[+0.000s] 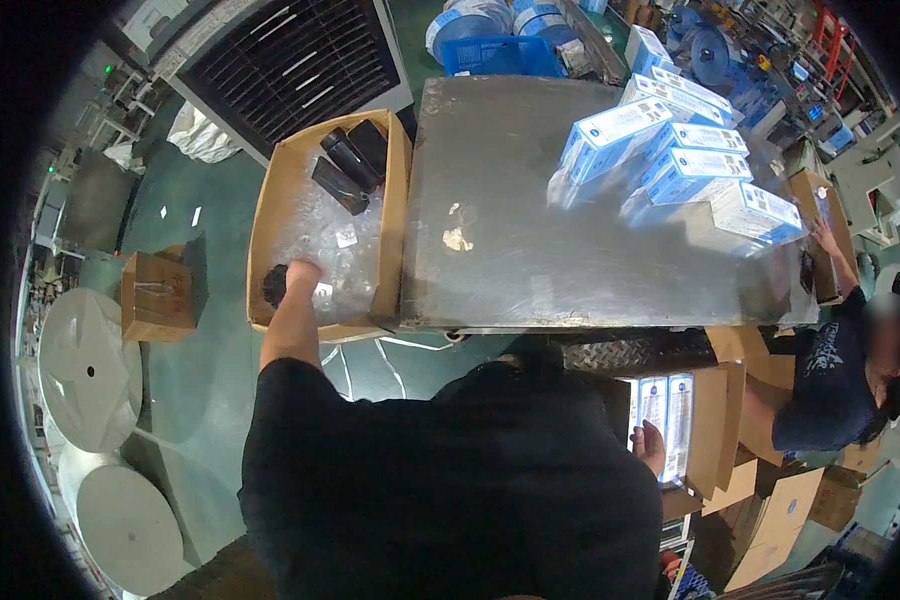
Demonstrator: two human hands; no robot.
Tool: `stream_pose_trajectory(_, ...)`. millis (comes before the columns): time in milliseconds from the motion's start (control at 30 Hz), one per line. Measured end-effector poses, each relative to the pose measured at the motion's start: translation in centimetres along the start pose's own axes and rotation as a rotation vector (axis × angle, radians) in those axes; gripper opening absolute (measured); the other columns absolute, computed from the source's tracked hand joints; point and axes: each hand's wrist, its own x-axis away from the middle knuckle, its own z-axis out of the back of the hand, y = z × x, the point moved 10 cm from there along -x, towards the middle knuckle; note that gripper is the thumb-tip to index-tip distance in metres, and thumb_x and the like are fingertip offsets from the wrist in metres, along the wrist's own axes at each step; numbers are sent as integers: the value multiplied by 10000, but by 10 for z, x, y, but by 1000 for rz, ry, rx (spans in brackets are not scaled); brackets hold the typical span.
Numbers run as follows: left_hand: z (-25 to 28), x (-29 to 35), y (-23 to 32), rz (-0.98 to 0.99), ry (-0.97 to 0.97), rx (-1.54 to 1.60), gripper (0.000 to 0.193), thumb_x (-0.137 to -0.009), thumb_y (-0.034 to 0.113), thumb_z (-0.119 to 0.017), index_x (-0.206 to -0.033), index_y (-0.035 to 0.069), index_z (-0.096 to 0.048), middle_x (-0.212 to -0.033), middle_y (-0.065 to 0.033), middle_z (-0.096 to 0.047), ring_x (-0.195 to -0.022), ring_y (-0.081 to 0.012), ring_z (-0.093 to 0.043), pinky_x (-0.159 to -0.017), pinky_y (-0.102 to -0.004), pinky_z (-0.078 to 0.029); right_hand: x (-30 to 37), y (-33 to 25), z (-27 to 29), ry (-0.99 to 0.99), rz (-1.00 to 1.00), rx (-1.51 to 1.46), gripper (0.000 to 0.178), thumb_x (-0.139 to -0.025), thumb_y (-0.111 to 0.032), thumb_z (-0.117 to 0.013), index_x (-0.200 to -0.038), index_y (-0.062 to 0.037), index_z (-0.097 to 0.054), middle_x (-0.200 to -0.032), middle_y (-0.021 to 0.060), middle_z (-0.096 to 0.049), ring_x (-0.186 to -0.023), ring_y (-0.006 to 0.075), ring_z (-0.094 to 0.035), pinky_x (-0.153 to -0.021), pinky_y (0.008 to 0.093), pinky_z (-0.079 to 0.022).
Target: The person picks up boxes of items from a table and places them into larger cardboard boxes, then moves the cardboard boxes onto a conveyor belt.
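My left hand reaches into an open brown carton on the left, among clear plastic packaging. A dark, crumpled-looking item lies beside its wrist. The fingers point down and are hidden, so their grip does not show. Black oblong packs lie at the far end of this carton. My right hand is at the lower right, fingers apart, against white-and-blue boxes standing in another open carton.
A metal table stands ahead, with several white-and-blue boxes at its far right. On the right a co-worker reaches to a small carton. A large black-grilled unit stands behind the left carton; white reels stand farther left.
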Motion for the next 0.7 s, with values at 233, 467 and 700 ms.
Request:
stream_pose_trajectory(233,-19,-43,-7,-275,-118,-526,454,-813,388,-628,-1112,46,-655,-1174,-143,-637,-1050,-292,-632,-893,-374,-508,14,10,18,-6,33,35,277,-926,-90,-612,-1165,46,-575,-988,108,-655,-905,152,-608,-830,281,-481)
stream_pose_trajectory(467,2,40,99,-96,-86,-125,381,-916,365,-520,-1075,56,-676,-1106,-115,-658,-1012,-242,-629,-857,-339,-506,40,7,50,120,75,33,264,-902,-97,-648,-1120,43,-600,-945,103,-659,-848,143,-607,-780,268,-489)
stream_pose_trajectory(700,-67,307,397,-707,-681,880,156,-878,158,-679,-947,22,-644,-827,-43,-664,-715,-125,-638,-661,-257,-513,11,-55,-7,-81,138,72,288,-888,-283,-645,-828,-5,-691,-732,50,-666,-671,110,-581,-623,275,-464)
